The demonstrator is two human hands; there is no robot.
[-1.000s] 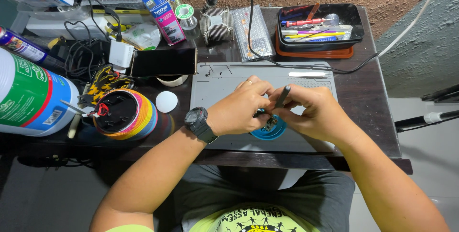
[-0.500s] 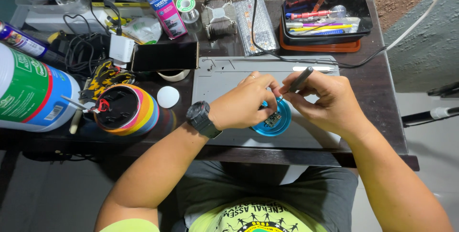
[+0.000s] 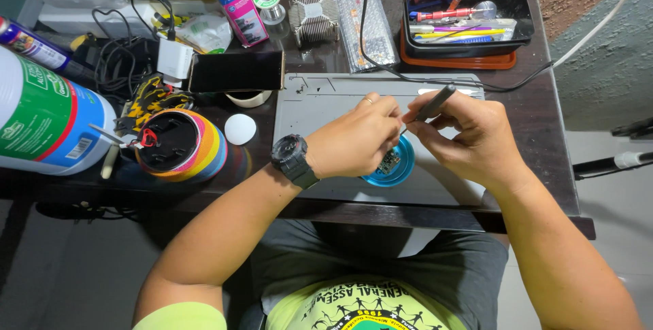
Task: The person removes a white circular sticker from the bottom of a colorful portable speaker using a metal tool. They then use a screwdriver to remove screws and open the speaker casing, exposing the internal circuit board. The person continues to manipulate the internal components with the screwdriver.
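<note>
While I am pinching the small circuit board (image 3: 388, 162) in my left hand (image 3: 354, 141) over the round blue dish (image 3: 394, 170), I am steadying it so the slim dark tool (image 3: 428, 105), gripped pen-style by my right hand (image 3: 469, 141), is meeting it lightly. Smooth grey mat (image 3: 320, 102) is lying beneath; a glossy black tray (image 3: 517, 13) is sitting at one o'clock.

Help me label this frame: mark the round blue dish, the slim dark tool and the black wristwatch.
Round blue dish (image 3: 400, 170), head view, right rim.
Slim dark tool (image 3: 435, 103), head view, mid-shaft.
Black wristwatch (image 3: 289, 152), head view, its face.
</note>
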